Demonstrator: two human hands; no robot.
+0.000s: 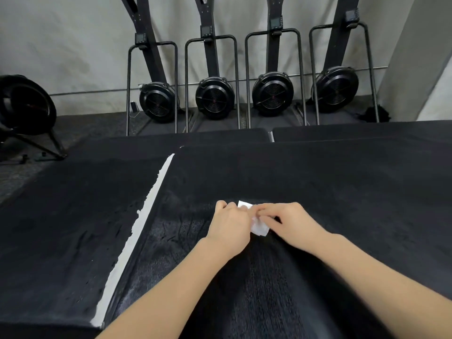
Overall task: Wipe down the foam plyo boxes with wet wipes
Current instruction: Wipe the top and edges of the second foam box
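Plyo box (305, 182), black foam, fills the mid and right of the view, and both hands are down on its top w/ one white wet wipe (258, 227) between them. Left hand (230, 227) has fingers curled onto the wipe's left edge; right hand (291, 223) pinches it from the other side, fingertips meeting over the sheet. Wipe looks bunched or part-folded, lying on the box surface near its middle. Reads to me as a re-fold or spread-out of the wipe, not a stroke, so we're mid-task. Surface nearer the camera shows streaky sheen, prob damp from wiping; the far part looks matte, so likely not done yet. A second box (73, 216) sits just beside on the left, w/ a ragged white strip (137, 223) running along the seam. Next move calls for flattening the wipe under one palm, then long even passes toward the far edge, w/ firm pressure.
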